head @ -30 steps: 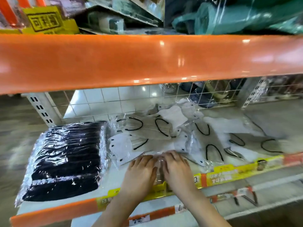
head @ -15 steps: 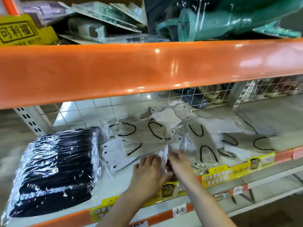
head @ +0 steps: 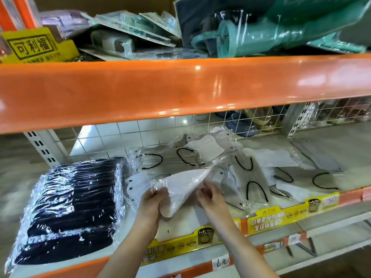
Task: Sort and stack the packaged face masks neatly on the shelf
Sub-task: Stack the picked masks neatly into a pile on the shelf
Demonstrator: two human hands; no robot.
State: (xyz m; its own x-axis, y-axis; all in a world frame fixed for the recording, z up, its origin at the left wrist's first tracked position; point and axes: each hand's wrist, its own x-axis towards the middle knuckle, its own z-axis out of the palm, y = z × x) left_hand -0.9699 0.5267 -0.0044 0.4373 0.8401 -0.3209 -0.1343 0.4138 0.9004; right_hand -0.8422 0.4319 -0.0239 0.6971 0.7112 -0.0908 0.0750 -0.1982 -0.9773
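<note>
Both hands (head: 181, 197) grip a packaged white mask (head: 181, 186) between them.

White lower shelf (head: 180, 221) with orange front edge, centre of frame: wrapped stack of black masks (head: 70, 205) at lower left; loose heap of clear-packaged white masks (head: 230, 165) spread from centre to right, directly on its surface
</note>
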